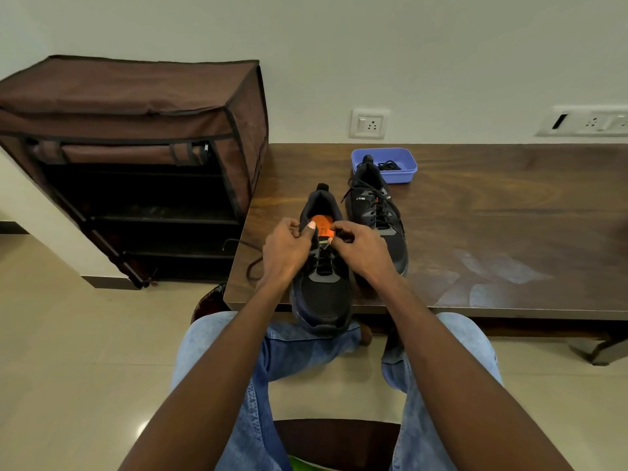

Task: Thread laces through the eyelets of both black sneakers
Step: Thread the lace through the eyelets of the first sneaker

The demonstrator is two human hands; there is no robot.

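Two black sneakers stand on a dark wooden table (492,232). The near sneaker (323,294) has its toe over the table's front edge and shows an orange insole. My left hand (289,249) grips its left collar, thumb inside. My right hand (363,249) pinches a black lace at the upper right eyelets. The lace's other end (251,263) trails off the table's left side. Behind and to the right, the far sneaker (377,219) is fully laced.
A purple plastic tub (404,171) holding a black lace sits behind the far sneaker. A brown fabric shoe rack (136,158) stands left of the table. Wall sockets (369,124) are behind. My knees in blue jeans are under the table's front edge.
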